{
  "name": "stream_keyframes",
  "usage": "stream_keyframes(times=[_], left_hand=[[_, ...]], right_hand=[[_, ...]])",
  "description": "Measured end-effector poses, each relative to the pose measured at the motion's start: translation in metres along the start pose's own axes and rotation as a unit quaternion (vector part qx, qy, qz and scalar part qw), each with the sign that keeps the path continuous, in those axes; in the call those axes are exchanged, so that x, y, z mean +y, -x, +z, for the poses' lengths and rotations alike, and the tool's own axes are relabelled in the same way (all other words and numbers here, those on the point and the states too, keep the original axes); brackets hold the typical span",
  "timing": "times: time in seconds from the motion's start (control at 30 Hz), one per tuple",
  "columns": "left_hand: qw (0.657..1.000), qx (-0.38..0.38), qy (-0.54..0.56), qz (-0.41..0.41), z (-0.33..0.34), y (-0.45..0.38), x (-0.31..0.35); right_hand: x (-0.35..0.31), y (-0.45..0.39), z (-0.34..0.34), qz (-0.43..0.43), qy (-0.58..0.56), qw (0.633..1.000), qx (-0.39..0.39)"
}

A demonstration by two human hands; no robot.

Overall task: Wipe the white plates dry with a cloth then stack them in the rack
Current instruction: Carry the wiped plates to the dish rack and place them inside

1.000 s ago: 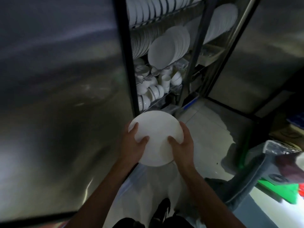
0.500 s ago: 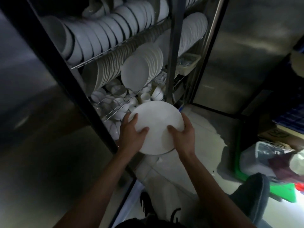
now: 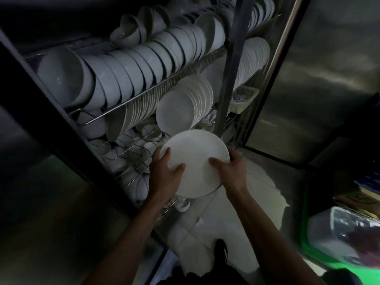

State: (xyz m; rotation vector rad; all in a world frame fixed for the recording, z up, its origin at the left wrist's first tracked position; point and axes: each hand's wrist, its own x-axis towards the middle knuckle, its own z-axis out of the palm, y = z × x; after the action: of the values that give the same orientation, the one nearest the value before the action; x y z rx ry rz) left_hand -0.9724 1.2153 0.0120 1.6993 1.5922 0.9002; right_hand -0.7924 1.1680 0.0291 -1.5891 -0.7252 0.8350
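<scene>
Plate (image 3: 195, 161) gripped at both rims, left hand (image 3: 165, 175) and right hand (image 3: 230, 171) clamped, near rack (image 3: 226, 83); should tilt upright, slot before plate row (image 3: 181, 110).

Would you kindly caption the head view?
Both hands, left and right, hold a white plate before the dish rack.

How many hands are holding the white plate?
2. The left hand grips the plate on its left edge, thumb on top; the right hand grips its right edge. No cloth is visible.
</scene>
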Motion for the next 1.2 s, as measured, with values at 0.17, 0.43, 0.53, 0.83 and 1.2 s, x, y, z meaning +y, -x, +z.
stream_keyframes(times=[0.17, 0.43, 0.53, 0.83, 1.2], left_hand=[[0.998, 0.048, 0.0, -0.037, -0.001, -0.028, -0.004], [0.988, 0.124, 0.015, -0.095, 0.004, -0.082, 0.001], [0.981, 0.15, 0.032, -0.116, 0.009, -0.101, 0.001], [0.967, 0.193, 0.053, -0.159, 0.024, -0.132, -0.015], [0.97, 0.209, -0.007, -0.121, 0.05, -0.156, -0.016]], right_hand=[[-0.005, -0.041, 0.023, 0.001, -0.009, 0.997, -0.074], [-0.028, -0.124, 0.062, 0.025, -0.029, 0.974, -0.224], [-0.033, -0.152, 0.076, 0.018, -0.008, 0.96, -0.279], [-0.03, -0.19, 0.108, -0.01, -0.032, 0.945, -0.325], [-0.041, -0.213, 0.127, -0.089, 0.009, 0.949, -0.301]])
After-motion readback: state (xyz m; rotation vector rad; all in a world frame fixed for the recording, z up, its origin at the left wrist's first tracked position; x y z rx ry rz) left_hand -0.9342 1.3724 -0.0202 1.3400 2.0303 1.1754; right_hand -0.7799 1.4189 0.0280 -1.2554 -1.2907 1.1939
